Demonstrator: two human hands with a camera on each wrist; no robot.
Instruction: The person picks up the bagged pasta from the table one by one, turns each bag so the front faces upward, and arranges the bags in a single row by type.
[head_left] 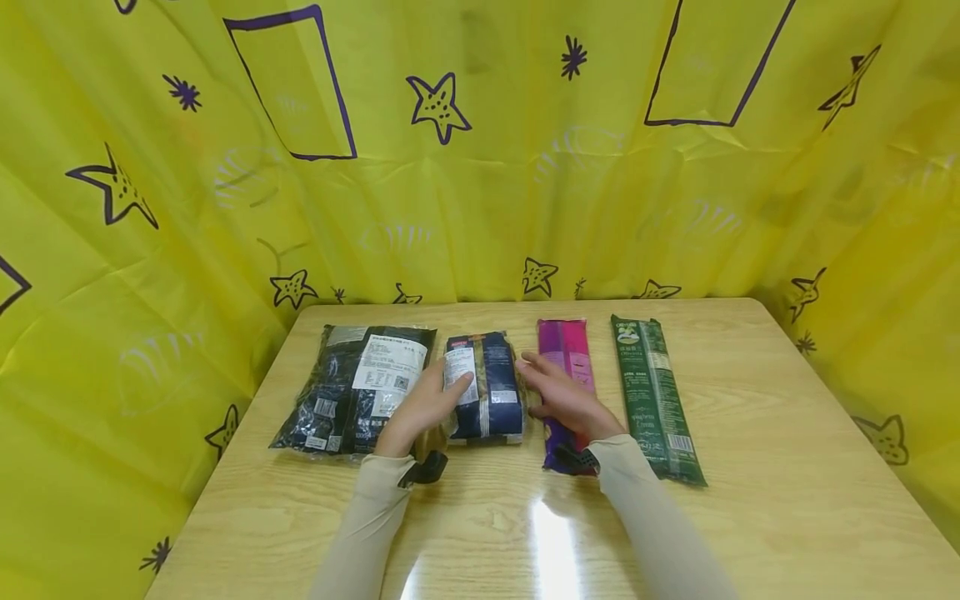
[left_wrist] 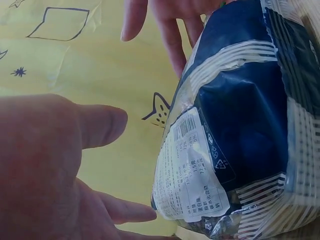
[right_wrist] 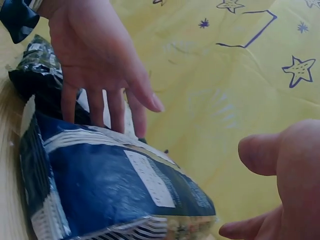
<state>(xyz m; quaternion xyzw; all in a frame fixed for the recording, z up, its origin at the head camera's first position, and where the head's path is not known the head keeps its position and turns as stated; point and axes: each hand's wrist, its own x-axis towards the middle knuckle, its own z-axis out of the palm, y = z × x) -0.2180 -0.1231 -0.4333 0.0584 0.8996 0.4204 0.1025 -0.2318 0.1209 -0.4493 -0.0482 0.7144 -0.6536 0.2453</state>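
A dark blue plastic food bag [head_left: 501, 363] with white stripes and white labels lies between the two hands on the table. My left hand [head_left: 426, 403] is at its left side, thumb over the bag's edge in the head view. On the right, my right hand [head_left: 572, 402] is beside the bag with its fingers extended, partly over a pink and purple packet [head_left: 567, 340]. In the left wrist view the thumb stands apart from the blue bag [left_wrist: 240, 125]. The right wrist view shows a gap between the right thumb and the bag [right_wrist: 100, 175].
A large black bag [head_left: 337, 392] with white labels lies left of the left hand. A long green packet [head_left: 648, 392] lies to the right of the pink one. The wooden table [head_left: 750, 500] ends at a yellow curtain [head_left: 495, 208].
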